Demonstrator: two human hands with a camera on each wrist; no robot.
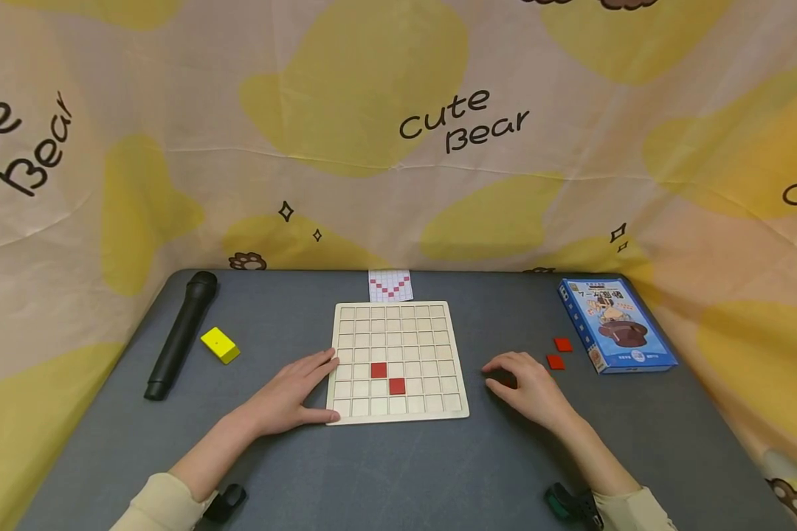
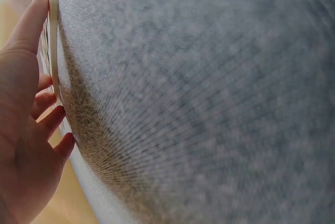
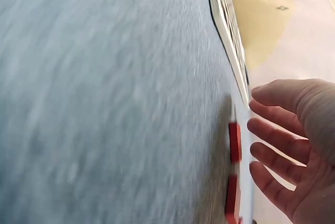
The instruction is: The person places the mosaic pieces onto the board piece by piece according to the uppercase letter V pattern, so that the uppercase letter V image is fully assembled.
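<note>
A cream grid board (image 1: 398, 421) lies on the dark grey table. Two red square tiles, one (image 1: 378, 370) and a second (image 1: 397, 386), sit diagonally in its lower cells. The left hand (image 1: 292, 398) steadies the board's left side; in the left wrist view its thumb (image 2: 32, 25) lies against the board's edge (image 2: 53, 35). To the right of the board hovers the right hand (image 1: 528, 389), fingers loosely bent and nothing held between them. Beyond it on the table are two loose red tiles, the farther (image 1: 562, 344) and the nearer (image 1: 555, 362), also visible beside the fingers in the right wrist view.
A white card (image 1: 390, 286) with a pink V of squares lies behind the board. At the right stands a blue box (image 1: 620, 324). On the left are a black microphone (image 1: 182, 335) and a yellow block (image 1: 220, 345). A printed cloth (image 1: 345, 96) hangs behind the table.
</note>
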